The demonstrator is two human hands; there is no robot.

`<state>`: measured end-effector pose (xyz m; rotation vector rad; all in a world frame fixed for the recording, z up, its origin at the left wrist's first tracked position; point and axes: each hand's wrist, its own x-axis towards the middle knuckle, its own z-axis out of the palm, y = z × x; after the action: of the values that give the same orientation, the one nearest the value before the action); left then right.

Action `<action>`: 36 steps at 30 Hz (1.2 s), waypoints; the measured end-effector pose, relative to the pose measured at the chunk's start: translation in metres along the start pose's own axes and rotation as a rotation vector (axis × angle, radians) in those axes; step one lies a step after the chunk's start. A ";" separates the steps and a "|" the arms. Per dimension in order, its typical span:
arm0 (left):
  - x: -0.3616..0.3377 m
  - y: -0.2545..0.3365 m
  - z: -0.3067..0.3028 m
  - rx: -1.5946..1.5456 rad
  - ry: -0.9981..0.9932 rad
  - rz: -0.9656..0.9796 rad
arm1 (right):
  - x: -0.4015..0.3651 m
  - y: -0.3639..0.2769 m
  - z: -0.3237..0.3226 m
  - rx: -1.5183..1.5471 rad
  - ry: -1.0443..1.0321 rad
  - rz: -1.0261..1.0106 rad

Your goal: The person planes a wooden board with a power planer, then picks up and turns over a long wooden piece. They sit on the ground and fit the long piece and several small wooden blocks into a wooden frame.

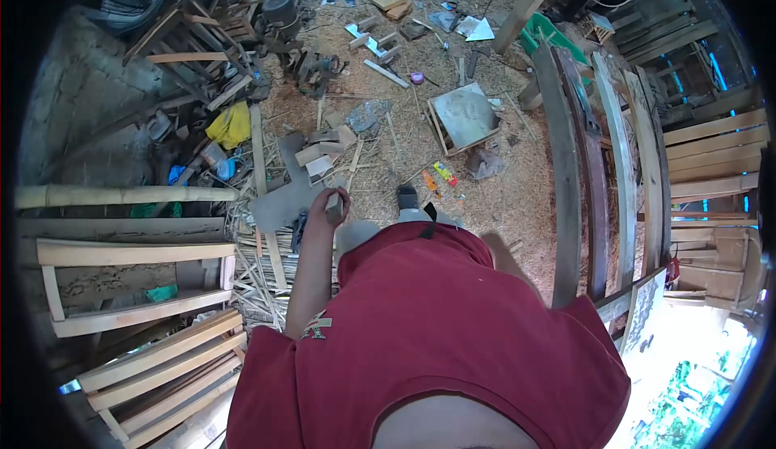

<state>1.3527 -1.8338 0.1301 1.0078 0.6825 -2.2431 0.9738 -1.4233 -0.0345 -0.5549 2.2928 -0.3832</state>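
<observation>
My left hand (330, 208) is closed around a small grey-brown block (335, 204), held low in front of my left side. Just beyond it, several short wood offcuts (319, 155) lie heaped on a flat grey board (276, 209). My right arm runs down behind the red shirt (453, 311), and the right hand is hidden from sight. One dark shoe (407, 197) shows on the floor ahead of me.
Wood shavings cover the floor. A low box-like stool (465, 116) stands ahead, with orange and yellow packets (444, 174) nearer. Long planks (558, 174) lean on the right; wooden frames (133, 253) are at the left. Machinery (311, 69) stands at the upper left.
</observation>
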 end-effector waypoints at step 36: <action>0.419 0.054 0.422 0.434 0.056 0.235 | 0.546 -0.669 -0.339 0.388 -0.270 -0.299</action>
<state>0.9556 -2.2699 0.0359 1.2839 0.0843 -2.2025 0.5660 -2.2343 0.1599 -0.7014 1.8170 -0.8248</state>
